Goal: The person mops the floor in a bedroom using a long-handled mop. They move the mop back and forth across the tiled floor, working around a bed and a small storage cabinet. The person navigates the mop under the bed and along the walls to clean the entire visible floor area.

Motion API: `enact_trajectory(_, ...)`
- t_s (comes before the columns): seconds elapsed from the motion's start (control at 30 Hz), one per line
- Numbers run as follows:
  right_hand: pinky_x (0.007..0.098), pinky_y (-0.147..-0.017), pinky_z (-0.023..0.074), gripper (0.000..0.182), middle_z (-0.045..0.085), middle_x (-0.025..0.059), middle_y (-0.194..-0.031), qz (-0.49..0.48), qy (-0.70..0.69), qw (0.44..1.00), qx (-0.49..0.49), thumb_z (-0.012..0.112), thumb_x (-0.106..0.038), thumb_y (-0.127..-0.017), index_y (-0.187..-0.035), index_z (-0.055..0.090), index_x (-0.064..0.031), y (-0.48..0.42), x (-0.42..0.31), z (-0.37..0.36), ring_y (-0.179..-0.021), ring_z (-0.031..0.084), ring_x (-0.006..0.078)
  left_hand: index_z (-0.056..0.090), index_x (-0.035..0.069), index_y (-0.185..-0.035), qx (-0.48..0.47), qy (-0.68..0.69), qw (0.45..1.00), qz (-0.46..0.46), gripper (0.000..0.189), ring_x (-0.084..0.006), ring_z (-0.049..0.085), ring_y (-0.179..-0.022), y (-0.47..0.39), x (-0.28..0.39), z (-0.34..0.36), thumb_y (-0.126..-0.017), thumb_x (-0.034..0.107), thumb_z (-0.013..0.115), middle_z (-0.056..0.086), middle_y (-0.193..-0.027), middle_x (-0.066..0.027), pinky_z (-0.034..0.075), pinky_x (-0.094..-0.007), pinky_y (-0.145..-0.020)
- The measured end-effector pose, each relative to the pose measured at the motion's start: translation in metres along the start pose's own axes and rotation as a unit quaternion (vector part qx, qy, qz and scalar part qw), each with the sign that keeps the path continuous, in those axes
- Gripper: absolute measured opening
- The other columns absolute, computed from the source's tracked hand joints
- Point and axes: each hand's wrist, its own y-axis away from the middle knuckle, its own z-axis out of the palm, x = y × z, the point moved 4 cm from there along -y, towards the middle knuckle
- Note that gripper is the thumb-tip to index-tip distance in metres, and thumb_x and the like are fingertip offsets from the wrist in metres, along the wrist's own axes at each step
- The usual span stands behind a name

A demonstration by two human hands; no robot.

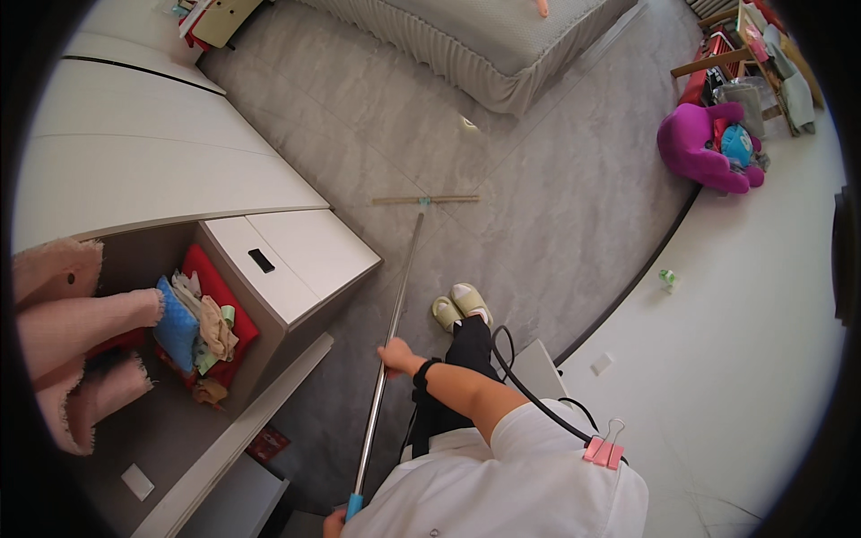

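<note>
My right hand (398, 356), with a black band at the wrist, grips the middle of a long metal pole (398, 302). At the lower edge of the view my left hand (334, 523), partly cut off, holds the pole's blue grip (354, 504). The pole's far end reaches a narrow, tan crosswise head (454, 199) with a teal joint, lying on the grey floor (323, 148). Whether this is a mop or a squeegee cannot be told. My feet in pale green slippers (471, 300) stand right of the pole.
A bed (484, 40) with a ruffled skirt stands ahead. At left are a white cabinet (296, 262) and an open compartment with a blue cushion (176, 326) and cloths. A purple plush seat (693, 144) and a wooden rack (713, 62) stand at the right wall. A black cable (525, 390) hangs beside me.
</note>
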Motion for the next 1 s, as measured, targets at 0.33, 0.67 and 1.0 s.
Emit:
enact_trajectory(0.33,0.0396,-0.041,0.0507,0.038,0.056,0.0206,-0.057,0.097,-0.011,0.995,-0.037,0.048,-0.023,-0.080,-0.064,0.051,0.0110,0.029,0.018,-0.042,-0.047,0.058,0.0304,0.059,-0.001,-0.081,-0.005,-0.042,0.993,0.113,0.031,-0.0212,0.055,-0.056,-0.012,-0.015,0.004,-0.067,0.026,0.068,0.056,-0.062,-0.0147,0.043,-0.0319,-0.054)
enact_trajectory(0.67,0.0435,-0.042,0.0505,0.033,0.056,0.0220,-0.062,0.065,-0.153,0.986,0.018,0.049,-0.020,-0.078,-0.078,0.047,0.0133,0.016,0.034,-0.047,-0.051,0.059,0.0347,0.055,-0.005,-0.096,0.014,-0.119,0.988,0.098,0.040,-0.0237,0.054,-0.063,-0.007,0.026,-0.021,-0.075,0.029,0.061,0.057,-0.069,-0.0139,0.042,-0.0356,-0.057)
enact_trajectory(1.0,0.0421,-0.047,0.0521,0.026,0.053,0.0171,-0.070,0.052,-0.265,0.962,0.028,0.049,-0.019,-0.077,-0.088,0.043,0.0035,0.049,0.050,-0.092,-0.054,0.059,0.0320,0.060,-0.001,-0.086,-0.026,-0.179,0.958,0.222,0.031,-0.0193,0.056,-0.059,-0.018,0.072,-0.026,-0.068,0.022,0.068,0.059,-0.065,-0.0133,0.043,-0.0328,-0.054)
